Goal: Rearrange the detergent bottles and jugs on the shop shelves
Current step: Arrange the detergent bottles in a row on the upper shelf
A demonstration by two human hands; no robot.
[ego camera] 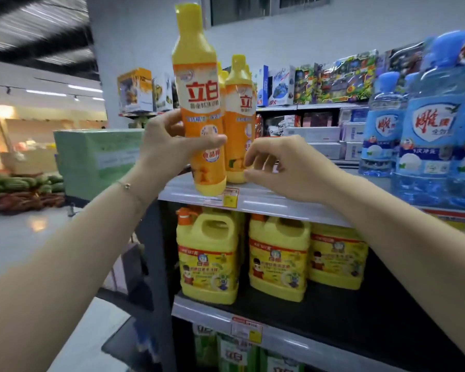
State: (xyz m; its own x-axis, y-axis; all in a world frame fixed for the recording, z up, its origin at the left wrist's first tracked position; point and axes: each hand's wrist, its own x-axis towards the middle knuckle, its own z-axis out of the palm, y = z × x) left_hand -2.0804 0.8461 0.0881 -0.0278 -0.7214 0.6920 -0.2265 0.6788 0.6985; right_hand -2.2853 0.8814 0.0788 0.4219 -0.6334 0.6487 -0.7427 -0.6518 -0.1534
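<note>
Gripping the tall orange-yellow plastic detergent bottle (pixel 199 103) mid-label, my left hand (pixel 169 146) fingers pinch it, base just over the grey metal shelf edge (pixel 266 201). Right hand (pixel 282 167) fingers, loosely spread, hover beside; I'd lower it upright.

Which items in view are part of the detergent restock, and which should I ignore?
Job: orange bottle in left hand; orange bottles on top shelf; yellow jugs; blue bottles; right hand.
Ignore: toy boxes; green carton; watermelons.
</note>
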